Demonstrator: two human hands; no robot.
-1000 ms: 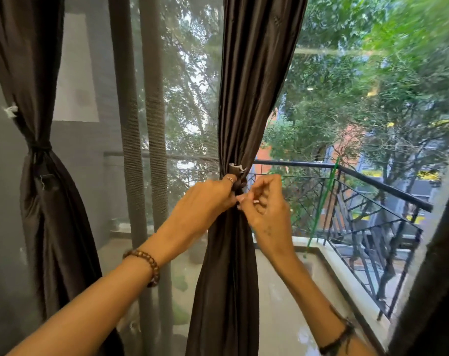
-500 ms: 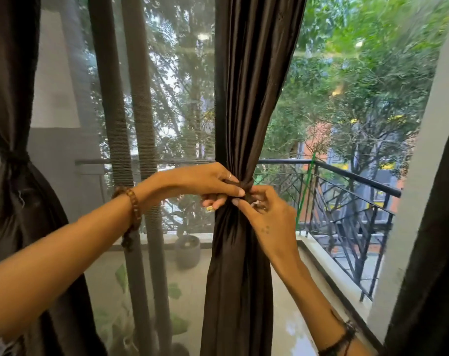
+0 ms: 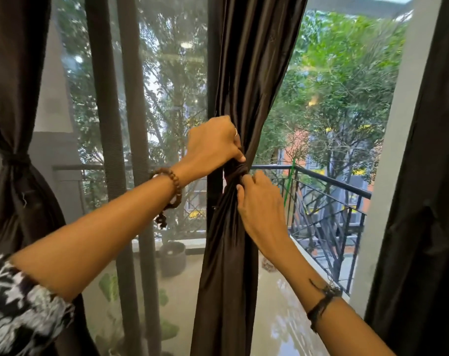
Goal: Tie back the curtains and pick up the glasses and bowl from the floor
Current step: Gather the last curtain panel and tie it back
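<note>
A dark brown curtain (image 3: pixel 246 73) hangs in the middle of the window, gathered into a tight waist by a tie band (image 3: pixel 237 170). My left hand (image 3: pixel 212 143) grips the gathered cloth just above the band. Just below it, my right hand (image 3: pixel 259 204) has its fingers curled into the cloth and the band. A second brown curtain (image 3: pixel 15 73) at the left is bound by its own tie (image 3: pixel 15 159). No glasses, bowl or floor show in this view.
A third dark curtain (image 3: pixel 423 201) hangs loose at the right edge beside a white wall strip (image 3: pixel 388 176). Behind the glass are a balcony with a black railing (image 3: pixel 328 199), a grey plant pot (image 3: pixel 172 258) and trees. Vertical window frames (image 3: pixel 115 124) stand left of the middle curtain.
My left hand has risen from the knot to grip the curtain above it. My right hand has closed on the cloth just under the band. The view has shifted closer and slightly right.
</note>
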